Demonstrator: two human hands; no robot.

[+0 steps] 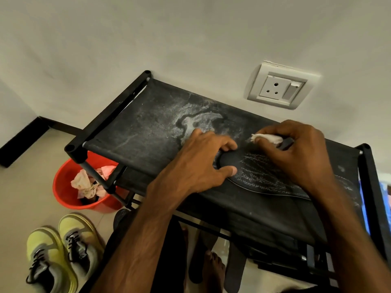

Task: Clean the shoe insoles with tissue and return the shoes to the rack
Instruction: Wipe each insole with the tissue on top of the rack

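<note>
A black insole (256, 172) with a pale woven pattern lies flat on the top shelf of the black shoe rack (135, 132). My left hand (203, 159) grips its rounded end between thumb and curled fingers. My right hand (300, 151) holds a crumpled white tissue (267, 138) over the insole's far edge and covers the insole's middle. A pair of yellow-green and grey sneakers (61, 252) stands on the floor at the lower left.
A red bucket (63, 187) with used crumpled tissues sits on the floor beside the rack's left leg. The rack top is dusty with white smears. A wall socket (279, 85) is behind the rack. My bare feet (213, 269) stand under the rack's front.
</note>
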